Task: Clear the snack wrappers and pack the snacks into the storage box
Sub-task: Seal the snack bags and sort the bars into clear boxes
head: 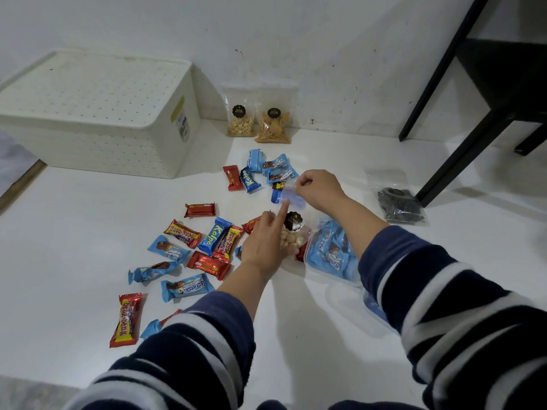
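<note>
Pinching the top of a clear biscuit bag (291,232) with the right hand (319,189) while the left hand (263,244) cups its base, the person has barely started: wrapped snacks (189,250) litter the floor and the white storage box (97,113) sits lidded.
</note>
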Tool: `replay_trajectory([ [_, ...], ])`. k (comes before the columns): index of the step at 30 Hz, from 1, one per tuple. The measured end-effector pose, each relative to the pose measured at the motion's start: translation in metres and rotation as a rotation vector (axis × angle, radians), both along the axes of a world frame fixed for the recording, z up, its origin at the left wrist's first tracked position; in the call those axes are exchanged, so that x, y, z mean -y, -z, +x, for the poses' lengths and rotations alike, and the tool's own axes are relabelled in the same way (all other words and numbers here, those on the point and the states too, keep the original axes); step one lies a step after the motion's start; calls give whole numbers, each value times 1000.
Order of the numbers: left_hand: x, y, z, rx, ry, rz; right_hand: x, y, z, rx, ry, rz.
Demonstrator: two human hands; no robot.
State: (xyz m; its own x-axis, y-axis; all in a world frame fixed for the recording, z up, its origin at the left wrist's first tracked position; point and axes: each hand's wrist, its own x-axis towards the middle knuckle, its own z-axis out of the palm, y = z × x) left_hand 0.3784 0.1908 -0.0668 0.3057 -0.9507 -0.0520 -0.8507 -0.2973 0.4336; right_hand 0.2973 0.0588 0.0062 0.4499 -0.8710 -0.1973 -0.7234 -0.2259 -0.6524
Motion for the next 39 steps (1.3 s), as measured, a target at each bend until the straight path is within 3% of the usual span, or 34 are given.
replay_trajectory([
  [16, 0, 1, -2, -2, -21, -1, -8, -1, 9, 71, 25, 8],
  [23, -1, 2, 1, -37, -47, 23, -4, -1, 7, -5, -31, -7],
  [30, 4, 1, 3, -114, -88, 35, 8, -11, -22, -240, -156, -57],
  [37, 7, -3, 1, -161, -116, 64, 3, -6, -20, -216, -116, -95],
  [39, 9, -11, -2, -139, -195, -22, 3, -5, -20, -202, -108, -101],
])
